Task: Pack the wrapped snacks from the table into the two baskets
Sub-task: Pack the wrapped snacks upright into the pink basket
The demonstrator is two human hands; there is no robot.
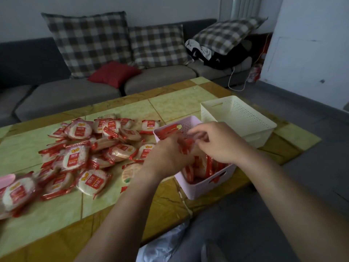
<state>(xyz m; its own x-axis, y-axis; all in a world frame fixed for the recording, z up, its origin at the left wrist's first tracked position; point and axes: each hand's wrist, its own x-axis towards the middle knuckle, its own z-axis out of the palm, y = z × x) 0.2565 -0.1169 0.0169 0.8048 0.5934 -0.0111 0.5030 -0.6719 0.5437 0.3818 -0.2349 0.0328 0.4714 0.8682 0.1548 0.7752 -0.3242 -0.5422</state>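
Observation:
A heap of wrapped snacks [75,154], round rice crackers in clear and red wrappers, covers the left half of the table [170,103]. The pink basket [207,186] stands at the table's near right edge with several snacks standing on edge inside. Behind it sits the cream basket [245,118], with nothing visible inside. Both hands hover over the pink basket. My left hand [168,154] grips a red-wrapped snack [186,146] at its near side. My right hand [221,140] pinches the same blurred snack from the other side.
A grey sofa [75,91] with checked cushions and a red cushion runs behind the table. Clothes lie piled on its right end. A pink object [6,179] peeks in at the left edge. Crumpled plastic [162,244] lies by my knee below the table.

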